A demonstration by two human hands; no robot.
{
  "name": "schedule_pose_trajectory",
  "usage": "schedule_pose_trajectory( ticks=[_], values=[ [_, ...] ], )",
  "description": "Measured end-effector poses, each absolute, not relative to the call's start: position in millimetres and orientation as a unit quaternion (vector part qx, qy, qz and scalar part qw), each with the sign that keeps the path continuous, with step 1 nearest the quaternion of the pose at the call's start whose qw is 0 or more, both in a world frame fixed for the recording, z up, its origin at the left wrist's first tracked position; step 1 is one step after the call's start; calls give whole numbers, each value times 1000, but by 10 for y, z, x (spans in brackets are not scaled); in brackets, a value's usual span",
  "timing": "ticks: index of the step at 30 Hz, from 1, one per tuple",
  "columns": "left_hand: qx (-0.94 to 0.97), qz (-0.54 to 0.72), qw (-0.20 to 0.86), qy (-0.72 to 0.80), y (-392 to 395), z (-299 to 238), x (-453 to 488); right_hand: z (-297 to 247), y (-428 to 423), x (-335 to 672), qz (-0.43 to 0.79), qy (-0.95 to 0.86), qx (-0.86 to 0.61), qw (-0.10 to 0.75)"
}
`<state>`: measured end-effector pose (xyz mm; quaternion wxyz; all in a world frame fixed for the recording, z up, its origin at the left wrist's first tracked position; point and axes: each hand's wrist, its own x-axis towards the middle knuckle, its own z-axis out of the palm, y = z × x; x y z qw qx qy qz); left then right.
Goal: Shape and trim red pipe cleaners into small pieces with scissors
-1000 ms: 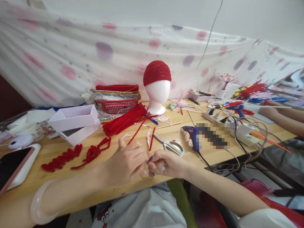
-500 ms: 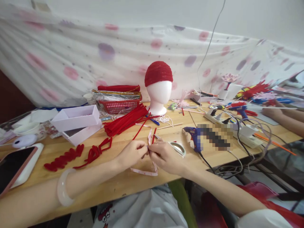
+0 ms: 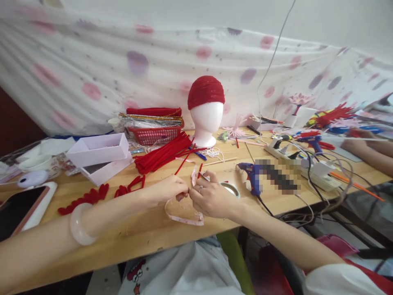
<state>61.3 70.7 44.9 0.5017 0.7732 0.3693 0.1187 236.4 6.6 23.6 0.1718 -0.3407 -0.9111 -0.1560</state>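
Note:
My left hand (image 3: 176, 188) is closed, its thumb and fingers pinched together; whatever they hold is hidden. Right beside it, my right hand (image 3: 210, 198) has its fingers bent, with the thumb side close to the left fingertips, and its grip is also hidden. Under and around both hands loops a pink measuring tape (image 3: 184, 222) on the table. Scissors (image 3: 235, 191) lie partly covered behind my right hand. A short red chenille stem (image 3: 200, 169) stands out just beyond the fingers.
Behind are a bundle of red chenille stems (image 3: 164, 155), a white foam head (image 3: 207, 119) with a red covering, and a red basket (image 3: 156, 135). A blue glue gun (image 3: 253, 178) and a power strip (image 3: 319, 178) with cables lie right. A co-worker's arm (image 3: 365, 151) shows far right.
My hands have shifted slightly apart at the fingertips, and the right fingers have lifted and spread a little. The tape loop has widened to the left. My left forearm now covers more red pieces.

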Motion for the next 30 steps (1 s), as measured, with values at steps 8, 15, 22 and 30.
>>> schedule_pose_trajectory(
  ticks=[8, 15, 22, 30],
  values=[
    [885, 212, 290, 296, 542, 612, 467, 284, 126, 2412, 363, -743, -421, 374],
    [832, 250, 357, 343, 552, 613, 405, 149, 114, 2475, 478, -671, -407, 394],
    [766, 403, 334, 374, 436, 465, 476, 173, 0, 2417, 491, -641, -416, 417],
    [768, 443, 308, 346, 324, 294, 467, 140, 6, 2360, 603, -584, -362, 405]
  ],
)
